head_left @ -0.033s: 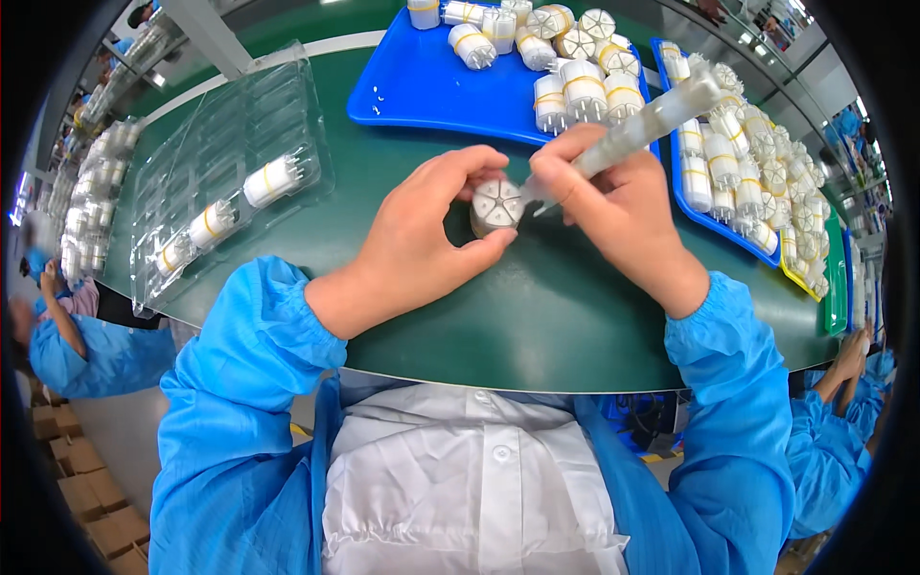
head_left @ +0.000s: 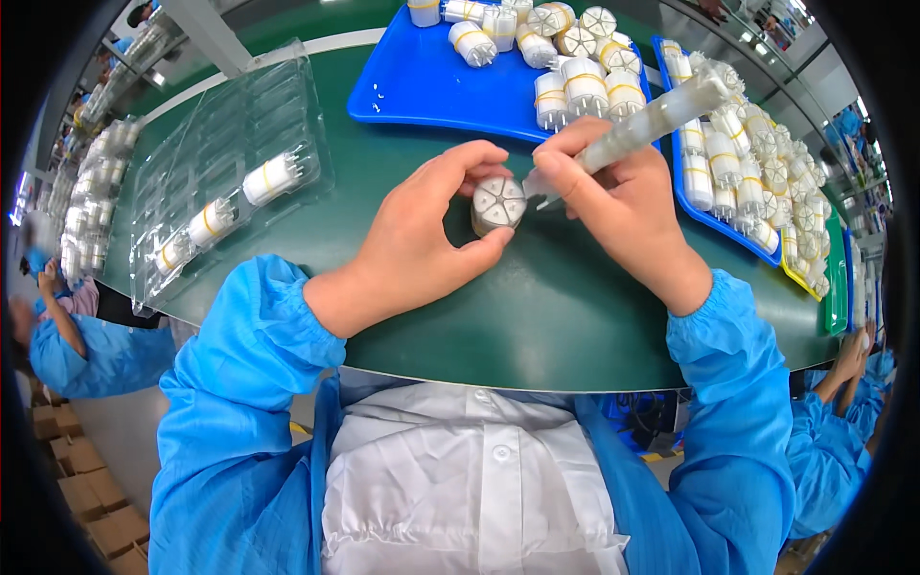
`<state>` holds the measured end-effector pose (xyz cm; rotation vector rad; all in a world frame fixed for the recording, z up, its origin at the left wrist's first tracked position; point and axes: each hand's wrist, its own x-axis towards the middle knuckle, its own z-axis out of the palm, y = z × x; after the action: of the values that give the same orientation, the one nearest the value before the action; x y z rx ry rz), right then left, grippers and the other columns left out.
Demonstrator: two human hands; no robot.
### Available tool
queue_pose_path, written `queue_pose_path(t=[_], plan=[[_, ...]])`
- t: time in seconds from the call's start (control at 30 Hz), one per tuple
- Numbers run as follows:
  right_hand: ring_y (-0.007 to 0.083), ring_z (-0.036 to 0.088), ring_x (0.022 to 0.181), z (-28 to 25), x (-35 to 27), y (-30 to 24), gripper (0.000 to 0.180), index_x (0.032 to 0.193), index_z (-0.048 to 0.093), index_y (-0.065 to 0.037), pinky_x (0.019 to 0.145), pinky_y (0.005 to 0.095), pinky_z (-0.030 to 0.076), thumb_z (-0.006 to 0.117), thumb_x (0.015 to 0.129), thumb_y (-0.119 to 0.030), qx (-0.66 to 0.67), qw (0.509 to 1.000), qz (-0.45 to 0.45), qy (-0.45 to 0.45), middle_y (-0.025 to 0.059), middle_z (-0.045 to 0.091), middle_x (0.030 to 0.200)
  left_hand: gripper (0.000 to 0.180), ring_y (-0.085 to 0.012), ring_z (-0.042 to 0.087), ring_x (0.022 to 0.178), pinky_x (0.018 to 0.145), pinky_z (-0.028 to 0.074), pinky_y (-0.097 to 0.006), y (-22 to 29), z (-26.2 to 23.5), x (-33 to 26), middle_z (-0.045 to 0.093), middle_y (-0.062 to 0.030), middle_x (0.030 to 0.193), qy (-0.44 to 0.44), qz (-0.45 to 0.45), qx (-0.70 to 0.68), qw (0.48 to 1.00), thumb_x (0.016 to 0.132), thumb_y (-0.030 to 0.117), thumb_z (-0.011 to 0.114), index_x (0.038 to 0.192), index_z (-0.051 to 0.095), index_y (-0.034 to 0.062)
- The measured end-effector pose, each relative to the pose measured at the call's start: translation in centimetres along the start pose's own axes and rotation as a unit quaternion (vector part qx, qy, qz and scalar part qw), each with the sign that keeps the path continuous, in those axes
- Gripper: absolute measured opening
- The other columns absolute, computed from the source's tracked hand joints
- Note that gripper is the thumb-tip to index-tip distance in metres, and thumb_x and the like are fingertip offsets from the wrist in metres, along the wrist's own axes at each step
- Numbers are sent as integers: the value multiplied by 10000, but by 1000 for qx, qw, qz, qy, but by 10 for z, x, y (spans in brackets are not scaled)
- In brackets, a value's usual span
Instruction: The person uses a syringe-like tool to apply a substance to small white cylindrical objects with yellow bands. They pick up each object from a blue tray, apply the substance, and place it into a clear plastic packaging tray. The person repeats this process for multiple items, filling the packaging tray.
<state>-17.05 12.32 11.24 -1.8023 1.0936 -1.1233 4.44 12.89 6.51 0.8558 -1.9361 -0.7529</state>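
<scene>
My left hand (head_left: 412,230) curls its thumb and fingers round a short white cylinder (head_left: 499,204). The cylinder stands upright on the green table, and dark lines split its top face into wedges. In my right hand (head_left: 621,206) is a thick, translucent, syringe-like tool (head_left: 661,115), held like a pen and slanting up to the right. Its narrow tip points down just right of the cylinder and looks apart from it. Beyond my hands lies a blue tray (head_left: 431,86) with several white cylinders (head_left: 583,88) bearing yellow bands and metal pins.
A clear compartment tray (head_left: 225,125) at the left bears several banded cylinders. At the right, another blue tray (head_left: 730,238) is piled with them, beside a yellow tray (head_left: 803,282) and a green tray (head_left: 836,287). Co-workers' blue sleeves (head_left: 96,355) show at both sides.
The tool's tip has shifted slightly to the right, away from the cylinder's edge, along with my right hand. My left hand has barely moved.
</scene>
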Motion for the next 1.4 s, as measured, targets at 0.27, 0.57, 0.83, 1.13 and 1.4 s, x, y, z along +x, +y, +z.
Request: queue_pose_path(t=[0.27, 0.57, 0.83, 1.13, 1.4], plan=[[84, 593, 679, 4, 1, 9, 144, 932, 703, -6, 585, 260, 468, 717, 923, -149, -68, 996, -38, -32, 38, 660, 783, 674, -201, 628, 1125, 949, 510, -324, 6, -2, 2, 647, -123, 1222, -13, 26, 46, 999, 767, 64, 822, 1359, 504, 11], [93, 615, 689, -1, 2, 6, 144, 931, 699, -7, 596, 260, 481, 714, 926, -150, -14, 999, -37, -3, 34, 669, 797, 663, -219, 615, 1194, 944, 495, -308, 3, -1, 0, 638, -134, 1251, -26, -2, -11, 1000, 793, 29, 771, 1383, 469, 2], [91, 586, 700, 1, 3, 16, 158, 940, 696, -14, 611, 259, 466, 720, 923, -170, -54, 997, -52, -34, 33, 659, 816, 648, -232, 611, 1214, 959, 495, -326, 6, -3, 4, 629, -154, 1266, -53, -6, 87, 995, 812, 17, 749, 1390, 457, -2], [89, 577, 702, -3, 4, 13, 134, 928, 690, -16, 609, 256, 456, 708, 929, -149, -25, 998, -46, -18, 19, 652, 837, 681, -233, 610, 1197, 950, 494, -335, -1, 0, -2, 612, -161, 1299, -38, 24, -4, 999, 827, 22, 748, 1421, 415, -2], [79, 563, 726, -1, 3, 17, 148, 945, 684, -16, 625, 251, 447, 701, 938, -163, -24, 998, -41, -41, 20, 648, 847, 679, -251, 590, 1228, 980, 483, -351, 6, -2, 3, 594, -159, 1332, -65, -30, 99, 993, 850, 43, 747, 1440, 412, 22]])
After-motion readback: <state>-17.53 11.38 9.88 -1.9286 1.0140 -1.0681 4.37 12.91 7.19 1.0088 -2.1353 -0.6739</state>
